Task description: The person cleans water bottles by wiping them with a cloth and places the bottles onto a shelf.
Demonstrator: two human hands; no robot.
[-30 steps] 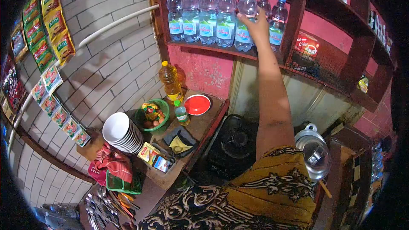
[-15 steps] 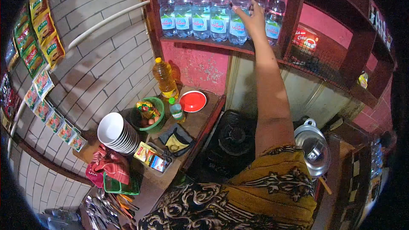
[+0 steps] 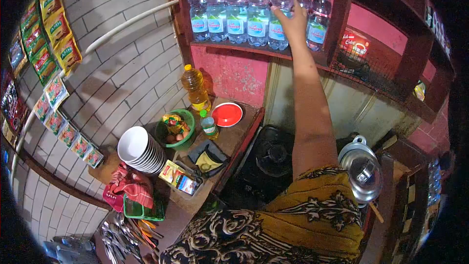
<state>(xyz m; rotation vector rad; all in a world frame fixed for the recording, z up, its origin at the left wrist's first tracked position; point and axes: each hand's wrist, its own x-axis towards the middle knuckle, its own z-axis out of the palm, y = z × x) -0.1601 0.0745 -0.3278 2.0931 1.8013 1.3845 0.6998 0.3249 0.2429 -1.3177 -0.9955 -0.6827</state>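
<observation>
My right hand is raised to the upper shelf. Its thumb lies on the left side of a clear water bottle with a blue cap, and its fingers curl round the right side. That bottle stands upright in the front row, and the hand partly covers its label. More bottles of the same kind stand to its left, and two others to its right. My left hand cannot be made out.
Below the shelf are an oil bottle, a red plate, a green basket, stacked white bowls and a black stove. A metal pot sits at right, cutlery lower left.
The camera view has shifted slightly. My right hand stays at the same bottle, which has not visibly moved along the shelf.
</observation>
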